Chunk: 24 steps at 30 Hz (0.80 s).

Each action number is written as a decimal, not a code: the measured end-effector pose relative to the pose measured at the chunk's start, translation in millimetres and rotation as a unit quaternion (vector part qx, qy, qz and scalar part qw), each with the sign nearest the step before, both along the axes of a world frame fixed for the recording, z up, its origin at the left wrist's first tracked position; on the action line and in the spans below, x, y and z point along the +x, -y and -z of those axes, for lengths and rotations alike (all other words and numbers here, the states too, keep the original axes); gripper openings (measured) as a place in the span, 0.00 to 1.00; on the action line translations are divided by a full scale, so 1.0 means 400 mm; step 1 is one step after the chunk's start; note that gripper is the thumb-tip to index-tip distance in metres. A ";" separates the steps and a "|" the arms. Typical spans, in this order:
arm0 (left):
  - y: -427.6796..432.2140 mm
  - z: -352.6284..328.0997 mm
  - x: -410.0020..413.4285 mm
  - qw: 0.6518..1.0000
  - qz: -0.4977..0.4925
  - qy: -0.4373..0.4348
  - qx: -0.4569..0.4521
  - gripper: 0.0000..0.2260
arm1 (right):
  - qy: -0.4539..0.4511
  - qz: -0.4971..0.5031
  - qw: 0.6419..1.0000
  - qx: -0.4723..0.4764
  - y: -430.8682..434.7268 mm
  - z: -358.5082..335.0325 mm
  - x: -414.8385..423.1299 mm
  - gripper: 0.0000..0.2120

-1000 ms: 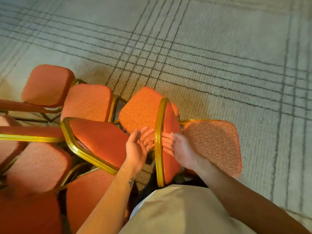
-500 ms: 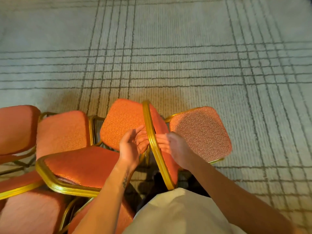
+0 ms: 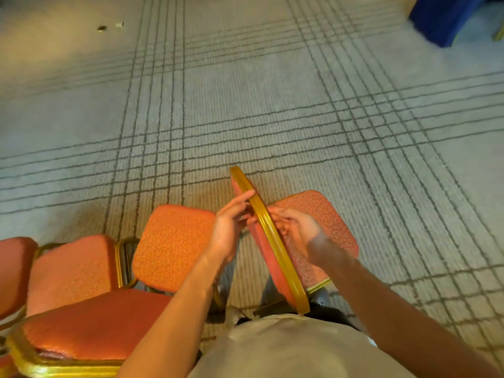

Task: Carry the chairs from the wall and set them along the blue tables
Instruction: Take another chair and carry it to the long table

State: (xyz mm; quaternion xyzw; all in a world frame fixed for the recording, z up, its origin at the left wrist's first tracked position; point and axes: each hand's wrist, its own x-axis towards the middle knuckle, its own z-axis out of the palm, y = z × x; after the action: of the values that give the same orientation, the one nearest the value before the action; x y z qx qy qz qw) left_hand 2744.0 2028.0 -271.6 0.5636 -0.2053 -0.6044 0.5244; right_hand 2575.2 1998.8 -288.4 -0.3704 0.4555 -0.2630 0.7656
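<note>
While more orange chairs (image 3: 81,271) stand at the left, the orange padded gold-framed chair's backrest (image 3: 268,238) is clasped between the left hand (image 3: 231,227) and right hand (image 3: 296,231), fingers curled on either side.

A banquet chair (image 3: 313,236) stands on the carpet (image 3: 272,105) just before the person, its backrest frame (image 3: 272,241) between the left hand (image 3: 229,230) and the right hand (image 3: 297,230). More chairs (image 3: 81,296) crowd together to its left, near the carpet's near-left edge. A draped table (image 3: 441,17) stands well apart at the far right, with scraps of litter (image 3: 109,25) at the far left.
</note>
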 end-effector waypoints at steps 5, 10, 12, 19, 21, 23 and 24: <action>0.101 -0.017 -0.128 0.983 0.047 0.165 -0.061 0.22 | -0.003 0.022 1.000 -0.022 0.083 -0.033 -0.141 0.17; 0.195 0.006 -0.257 0.941 0.081 0.302 -0.129 0.22 | -0.012 0.054 0.997 -0.053 0.149 -0.063 -0.249 0.15; 0.225 0.011 -0.296 0.920 0.088 0.348 -0.155 0.22 | -0.008 0.068 0.997 -0.039 0.167 -0.078 -0.286 0.16; 0.356 -0.002 -0.339 0.764 0.218 0.552 -0.253 0.23 | -0.091 0.103 0.985 -0.107 0.216 -0.098 -0.340 0.13; 0.401 -0.003 -0.348 0.730 0.274 0.563 -0.274 0.22 | -0.131 0.111 0.975 -0.141 0.229 -0.092 -0.343 0.13; 0.440 -0.004 -0.344 0.697 0.328 0.572 -0.283 0.20 | -0.162 0.126 0.965 -0.161 0.231 -0.086 -0.335 0.13; 0.458 -0.005 -0.339 0.681 0.349 0.575 -0.289 0.18 | -0.179 0.136 0.959 -0.170 0.231 -0.081 -0.328 0.12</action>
State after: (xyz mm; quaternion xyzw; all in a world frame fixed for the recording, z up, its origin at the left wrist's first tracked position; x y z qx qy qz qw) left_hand 2608.4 1844.7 -269.8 0.5082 -0.8129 -0.2112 0.1908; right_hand 2443.9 1906.3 -255.9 -0.4705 0.5802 -0.3674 0.5541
